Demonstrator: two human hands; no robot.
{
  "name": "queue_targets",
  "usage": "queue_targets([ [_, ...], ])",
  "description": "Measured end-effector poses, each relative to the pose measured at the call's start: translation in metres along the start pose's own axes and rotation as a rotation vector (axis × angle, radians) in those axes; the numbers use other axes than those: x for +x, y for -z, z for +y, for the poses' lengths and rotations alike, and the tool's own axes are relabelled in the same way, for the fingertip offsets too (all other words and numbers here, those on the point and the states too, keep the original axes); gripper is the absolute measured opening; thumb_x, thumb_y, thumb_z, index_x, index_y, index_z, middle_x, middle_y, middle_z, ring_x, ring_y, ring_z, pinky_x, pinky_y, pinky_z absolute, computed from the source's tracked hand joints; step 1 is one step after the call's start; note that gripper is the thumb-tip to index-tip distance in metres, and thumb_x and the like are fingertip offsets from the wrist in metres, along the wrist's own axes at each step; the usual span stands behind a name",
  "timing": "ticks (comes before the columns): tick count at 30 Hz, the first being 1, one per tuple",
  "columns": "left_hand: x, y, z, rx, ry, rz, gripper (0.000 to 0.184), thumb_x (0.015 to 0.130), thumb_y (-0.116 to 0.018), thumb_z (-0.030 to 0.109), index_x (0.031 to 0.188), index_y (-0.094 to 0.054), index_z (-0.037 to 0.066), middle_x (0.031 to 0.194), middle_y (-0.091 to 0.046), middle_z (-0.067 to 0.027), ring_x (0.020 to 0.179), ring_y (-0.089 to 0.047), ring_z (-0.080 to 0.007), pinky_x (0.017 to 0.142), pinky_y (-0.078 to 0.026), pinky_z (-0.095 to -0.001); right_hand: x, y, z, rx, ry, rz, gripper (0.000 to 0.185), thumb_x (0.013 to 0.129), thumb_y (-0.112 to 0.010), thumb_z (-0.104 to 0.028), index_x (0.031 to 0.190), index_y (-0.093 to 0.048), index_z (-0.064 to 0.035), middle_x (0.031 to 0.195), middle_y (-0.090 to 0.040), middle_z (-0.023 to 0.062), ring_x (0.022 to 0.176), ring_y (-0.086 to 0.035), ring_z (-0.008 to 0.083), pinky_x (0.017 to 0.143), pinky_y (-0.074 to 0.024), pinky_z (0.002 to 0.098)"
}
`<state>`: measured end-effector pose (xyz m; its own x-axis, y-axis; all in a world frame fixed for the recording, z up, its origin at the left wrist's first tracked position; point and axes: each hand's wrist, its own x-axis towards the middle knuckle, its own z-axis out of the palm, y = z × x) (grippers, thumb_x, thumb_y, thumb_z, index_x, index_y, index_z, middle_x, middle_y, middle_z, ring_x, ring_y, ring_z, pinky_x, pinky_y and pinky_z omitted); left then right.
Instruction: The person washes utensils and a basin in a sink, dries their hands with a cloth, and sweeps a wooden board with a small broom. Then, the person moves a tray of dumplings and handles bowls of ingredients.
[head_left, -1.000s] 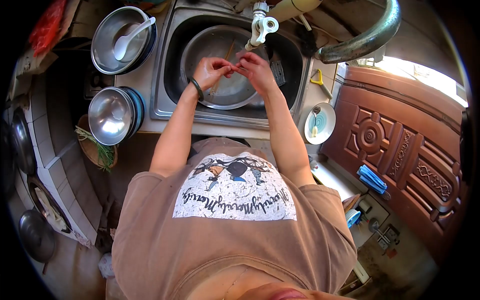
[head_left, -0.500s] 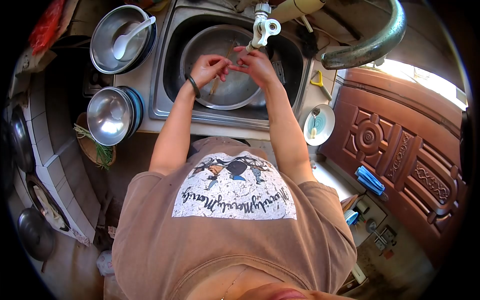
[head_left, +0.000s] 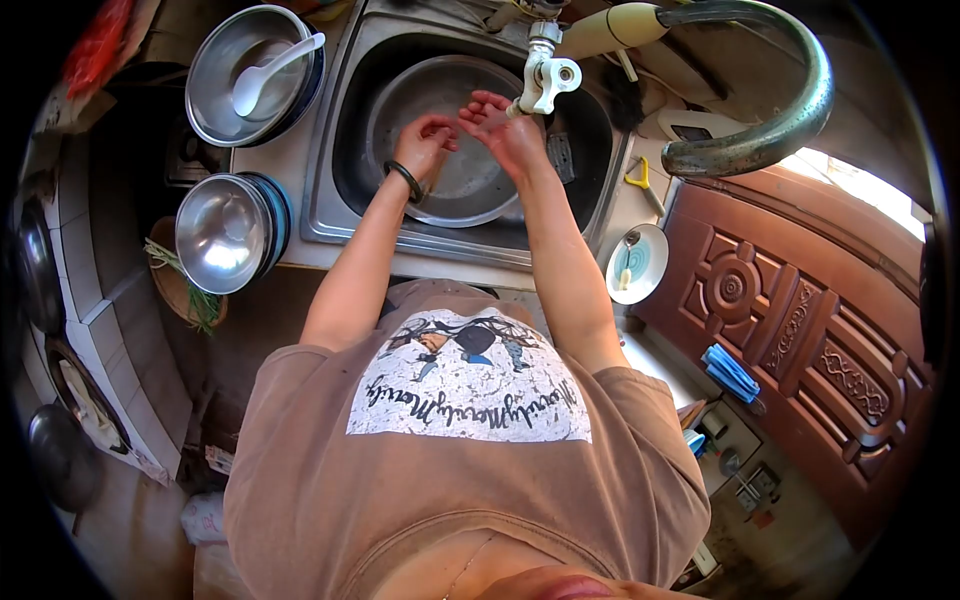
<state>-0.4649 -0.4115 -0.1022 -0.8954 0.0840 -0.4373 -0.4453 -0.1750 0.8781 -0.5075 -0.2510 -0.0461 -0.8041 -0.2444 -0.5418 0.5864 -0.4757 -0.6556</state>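
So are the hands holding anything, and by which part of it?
I see nothing held: the right hand is open near the white tap; the left hand curls loosely over the round silver metal basin, its palm hidden.

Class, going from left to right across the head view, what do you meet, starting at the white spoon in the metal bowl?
White spoon, left hand, right hand, white bowl, blue bundle.
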Motion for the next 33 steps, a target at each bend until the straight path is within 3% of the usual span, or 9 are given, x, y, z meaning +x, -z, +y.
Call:
queue_targets([
  [1, -0.001, 0.002, 0.002, -0.103, 0.095, -0.018, 0.019, 0.088, -0.060, 0.011, 0.106, -0.063, 0.006, 0.092, -0.068, -0.0054, 0.077, -0.067, -0.0128, 0.060, -0.044, -0.0220, -0.001, 0.000, 0.002, 0.038, -0.009, -0.005, 0.028, 0.092, -0.046, -0.002, 0.117, -0.047, 0.0076, 0.103, -0.054, 0.0169, 0.103, -0.056, 0.0329, 0.095, -0.0488, 0.0466],
  [4, -0.008, -0.001, 0.006, -0.171, 0.070, -0.021, 0.017, 0.091, -0.060, 0.021, 0.102, -0.065, 0.009, 0.089, -0.069, -0.0019, 0.076, -0.066, -0.0103, 0.058, -0.038, -0.0193, -0.002, 0.004, 0.007, 0.109, -0.032, -0.017, 0.030, 0.088, -0.047, 0.002, 0.118, -0.046, 0.0075, 0.103, -0.054, 0.0175, 0.104, -0.055, 0.0335, 0.097, -0.0479, 0.0454],
  [11, -0.009, -0.004, 0.012, -0.257, 0.050, -0.062, 0.018, 0.090, -0.062, 0.022, 0.100, -0.066, 0.008, 0.090, -0.069, -0.0020, 0.074, -0.065, -0.0096, 0.059, -0.039, -0.0196, -0.009, 0.009, 0.013, 0.254, -0.040, 0.014, 0.037, 0.081, -0.046, 0.007, 0.117, -0.046, 0.0071, 0.101, -0.055, 0.0177, 0.100, -0.057, 0.0311, 0.097, -0.0474, 0.0432],
  [14, -0.011, -0.007, 0.016, -0.241, -0.061, -0.081, 0.017, 0.089, -0.062, 0.020, 0.099, -0.067, 0.007, 0.090, -0.069, -0.0025, 0.073, -0.065, -0.0097, 0.059, -0.041, -0.0198, -0.008, 0.010, 0.014, 0.282, -0.003, 0.006, 0.030, 0.086, -0.041, 0.004, 0.115, -0.049, 0.0067, 0.099, -0.057, 0.0179, 0.095, -0.059, 0.0301, 0.087, -0.0518, 0.0423],
  [22, -0.019, -0.001, 0.049, 0.256, -0.298, -0.158, 0.015, 0.086, -0.063, 0.007, 0.098, -0.068, 0.000, 0.088, -0.069, -0.0077, 0.074, -0.066, -0.0131, 0.068, -0.052, -0.0262, -0.017, 0.003, -0.003, -0.127, 0.110, -0.028, 0.030, 0.084, -0.053, 0.000, 0.113, -0.051, 0.0066, 0.083, -0.059, 0.0101, 0.077, -0.063, 0.0235, 0.081, -0.0539, 0.0396],
  [26, -0.023, -0.002, 0.063, 0.563, -0.377, -0.131, 0.014, 0.086, -0.063, 0.007, 0.096, -0.069, 0.000, 0.086, -0.069, -0.0074, 0.072, -0.066, -0.0126, 0.065, -0.052, -0.0261, -0.024, -0.008, -0.009, -0.277, 0.193, -0.021, 0.025, 0.087, -0.054, -0.003, 0.110, -0.056, 0.0051, 0.081, -0.060, 0.0079, 0.074, -0.063, 0.0187, 0.075, -0.0547, 0.0348],
  [28, -0.021, -0.002, 0.063, 0.725, -0.454, -0.110, 0.014, 0.086, -0.063, 0.008, 0.095, -0.070, 0.001, 0.084, -0.069, -0.0066, 0.071, -0.066, -0.0128, 0.064, -0.052, -0.0257, -0.024, -0.007, -0.009, -0.498, 0.261, -0.025, 0.021, 0.089, -0.053, -0.005, 0.107, -0.059, 0.0035, 0.080, -0.060, 0.0066, 0.072, -0.062, 0.0152, 0.071, -0.0541, 0.0309],
  [31, -0.017, -0.002, 0.063, 0.377, -0.149, -0.265, 0.016, 0.084, -0.065, 0.011, 0.096, -0.070, 0.003, 0.080, -0.069, -0.0068, 0.070, -0.067, -0.0164, 0.064, -0.052, -0.0280, -0.026, -0.009, -0.016, -0.701, 0.301, -0.026, 0.017, 0.092, -0.053, -0.009, 0.102, -0.062, 0.0016, 0.078, -0.061, 0.0050, 0.071, -0.061, 0.0114, 0.066, -0.0527, 0.0267],
  [33, -0.013, -0.002, 0.062, 0.325, -0.174, -0.288, 0.017, 0.081, -0.067, 0.014, 0.095, -0.070, 0.004, 0.077, -0.068, -0.0080, 0.069, -0.066, -0.0171, 0.063, -0.051, -0.0288, -0.027, -0.012, -0.022, -0.751, 0.315, -0.026, 0.017, 0.092, -0.053, -0.009, 0.101, -0.063, 0.0011, 0.078, -0.061, 0.0041, 0.071, -0.060, 0.0103, 0.064, -0.0518, 0.0253],
])
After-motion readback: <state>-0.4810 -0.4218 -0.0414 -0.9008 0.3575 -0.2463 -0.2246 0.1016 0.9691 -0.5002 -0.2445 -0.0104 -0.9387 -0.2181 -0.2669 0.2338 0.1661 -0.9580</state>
